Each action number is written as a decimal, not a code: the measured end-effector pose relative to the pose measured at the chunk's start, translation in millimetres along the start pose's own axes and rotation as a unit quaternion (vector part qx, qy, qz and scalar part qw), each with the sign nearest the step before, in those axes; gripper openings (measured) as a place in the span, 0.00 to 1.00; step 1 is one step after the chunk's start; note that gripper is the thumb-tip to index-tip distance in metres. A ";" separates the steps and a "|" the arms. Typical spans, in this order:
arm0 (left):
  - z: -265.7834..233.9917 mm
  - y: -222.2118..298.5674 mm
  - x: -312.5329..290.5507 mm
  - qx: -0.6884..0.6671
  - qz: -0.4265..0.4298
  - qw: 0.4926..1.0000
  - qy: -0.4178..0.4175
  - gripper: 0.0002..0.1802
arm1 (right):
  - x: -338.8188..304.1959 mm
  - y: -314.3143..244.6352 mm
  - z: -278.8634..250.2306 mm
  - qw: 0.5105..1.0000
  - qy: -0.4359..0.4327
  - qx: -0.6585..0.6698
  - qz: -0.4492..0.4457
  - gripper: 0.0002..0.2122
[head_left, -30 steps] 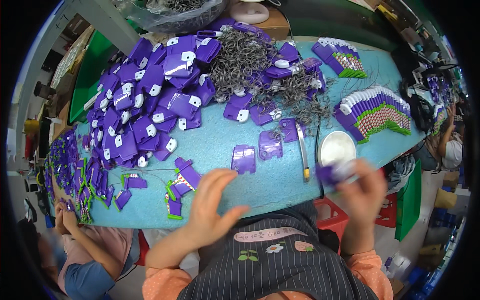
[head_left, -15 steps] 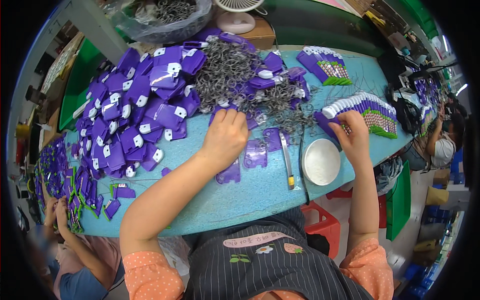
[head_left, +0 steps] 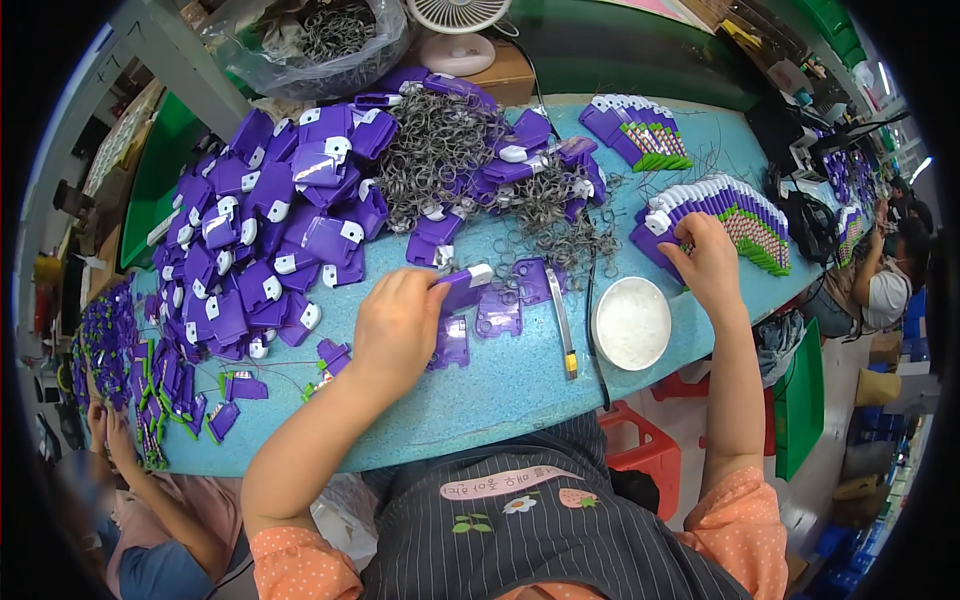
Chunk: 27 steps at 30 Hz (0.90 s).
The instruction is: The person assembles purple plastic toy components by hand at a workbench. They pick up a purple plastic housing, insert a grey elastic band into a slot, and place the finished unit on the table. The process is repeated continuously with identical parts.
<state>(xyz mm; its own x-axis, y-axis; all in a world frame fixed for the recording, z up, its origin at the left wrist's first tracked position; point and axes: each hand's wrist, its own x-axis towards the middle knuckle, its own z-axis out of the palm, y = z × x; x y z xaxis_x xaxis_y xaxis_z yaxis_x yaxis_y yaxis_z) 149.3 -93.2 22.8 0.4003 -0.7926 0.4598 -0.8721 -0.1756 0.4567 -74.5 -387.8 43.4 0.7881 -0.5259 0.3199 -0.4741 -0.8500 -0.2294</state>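
My left hand (head_left: 398, 325) is closed around a flat purple case (head_left: 462, 290) with a white end, held just above the table. My right hand (head_left: 706, 252) has its fingers curled in at the left end of a fanned row of purple cases (head_left: 738, 215) with white tops and green ends. What lies between those fingertips is hidden. Beside the left hand, thin translucent purple plates (head_left: 500, 314) lie on the table. A utility knife (head_left: 562, 325) and a round white dish (head_left: 631, 324) rest between my hands.
A big heap of purple cases (head_left: 270, 195) covers the table's left. Behind the hands lies a pile of metal rings (head_left: 435, 140). A second row of cases (head_left: 638, 130) is at the back right. A fan (head_left: 458, 50) stands beyond. Another person's hands (head_left: 110, 430) work at far left.
My left hand has drawn back from the edge of the pile toward me and leftward, now bringing a purple case. My right hand stays by the fanned row. The view has shifted slightly.
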 end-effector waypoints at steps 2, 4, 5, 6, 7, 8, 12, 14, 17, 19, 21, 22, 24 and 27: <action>-9.1 6.9 -7.5 -0.174 -0.208 0.960 -0.063 0.08 | -1.0 -6.8 2.6 1.000 0.007 -0.003 -0.026 0.12; -13.1 6.2 -13.2 -0.303 -0.358 0.878 -0.096 0.12 | 1.4 -13.0 6.4 0.999 0.031 -0.015 -0.041 0.12; -11.8 3.4 -17.5 -0.341 -0.369 0.861 -0.079 0.12 | 4.7 -15.0 8.9 0.997 0.053 -0.025 -0.043 0.11; -9.3 0.3 -22.4 -0.379 -0.379 0.842 -0.062 0.13 | 6.4 -16.6 10.8 0.996 0.074 -0.035 -0.045 0.11; -8.3 -1.6 -25.9 -0.416 -0.388 0.821 -0.044 0.13 | 6.9 -17.3 11.5 0.998 0.058 -0.012 -0.004 0.12; -10.0 -1.2 -29.2 -0.432 -0.390 0.812 -0.037 0.14 | 6.2 -17.6 11.7 0.998 0.042 0.010 0.038 0.12; -18.8 4.0 -36.9 -0.489 -0.384 0.782 -0.050 0.16 | 4.0 -9.9 15.2 0.999 0.003 0.006 0.049 0.18; -24.9 8.0 -37.6 -0.510 -0.378 0.770 -0.065 0.16 | 7.0 -16.2 14.4 0.997 0.054 -0.018 0.053 0.21; -33.1 18.5 -35.8 -0.545 -0.374 0.747 -0.072 0.15 | 8.2 -15.4 10.2 0.991 0.085 -0.071 0.070 0.23; -39.1 28.8 -33.7 -0.571 -0.380 0.724 -0.074 0.13 | 6.9 -19.9 4.4 0.987 0.066 -0.118 0.092 0.24; -44.0 39.3 -35.4 -0.602 -0.392 0.693 -0.069 0.12 | 2.8 -46.4 -7.6 0.990 0.124 -0.054 0.031 0.26; -43.8 44.3 -39.1 -0.615 -0.401 0.676 -0.063 0.11 | -3.6 -68.3 -13.6 0.990 0.138 0.000 -0.012 0.28; -36.8 56.6 -49.5 -0.684 -0.408 0.604 -0.034 0.10 | -29.8 -132.9 -23.2 0.978 0.056 0.168 -0.111 0.38; -22.0 73.9 -68.2 -0.755 -0.422 0.502 0.006 0.13 | -61.1 -191.7 -19.5 0.881 -0.175 0.438 -0.031 0.45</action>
<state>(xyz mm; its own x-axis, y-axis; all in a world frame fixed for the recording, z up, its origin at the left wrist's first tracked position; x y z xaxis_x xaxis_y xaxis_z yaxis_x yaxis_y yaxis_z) 63.8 -39.3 42.0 0.4572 -0.8028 -0.3829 0.8137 0.2037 0.5445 -39.4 -193.3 85.8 0.9471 -0.3082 0.0894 -0.0616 -0.4479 -0.8920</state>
